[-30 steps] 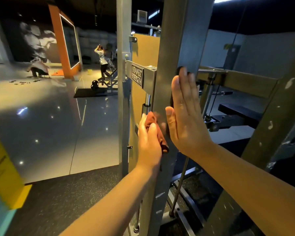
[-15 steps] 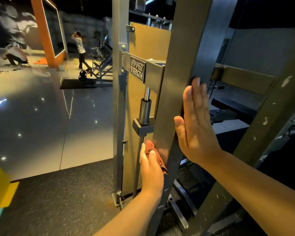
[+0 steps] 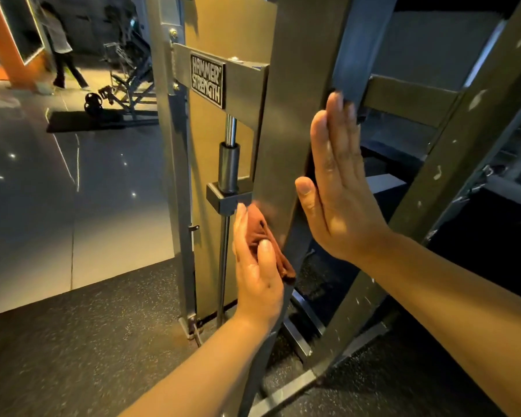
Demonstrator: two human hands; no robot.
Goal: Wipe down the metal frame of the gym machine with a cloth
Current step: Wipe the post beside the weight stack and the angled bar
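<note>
Gym hall, dimly warm-lit: glossy grey tiled floor with pinpoint light reflections, black speckled rubber flooring in the foreground, orange pillar far left, a person standing near it, black mat bearing a distant bench machine and weight plates, plain grey wall at right.

Dim, warm light — motion-blurred edges

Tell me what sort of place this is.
A gym, almost certainly: the Hammer Strength badge on the steel frame, another machine with weight plates at the back, and speckled rubber floor underfoot.
</note>
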